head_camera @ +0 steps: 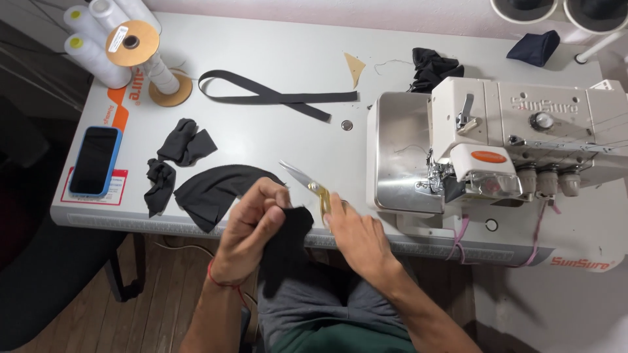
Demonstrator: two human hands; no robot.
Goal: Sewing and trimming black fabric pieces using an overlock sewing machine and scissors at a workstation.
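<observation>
My left hand [252, 225] pinches the top edge of a black fabric piece [288, 238] that hangs down over my lap at the table's front edge. My right hand [356, 235] grips the gold handles of a pair of scissors [306, 180], whose silver blades are parted and point up-left, just right of the fabric's top. A curved black fabric piece [212, 189] lies on the table immediately left of my left hand.
A white overlock sewing machine [523, 140] fills the right side of the white table [275, 65]. Crumpled black scraps [176, 157], a long black strip [275, 96], a blue-cased phone [95, 160] and white thread cones [98, 33] sit left and back. Dark cloth [435, 67] lies behind the machine.
</observation>
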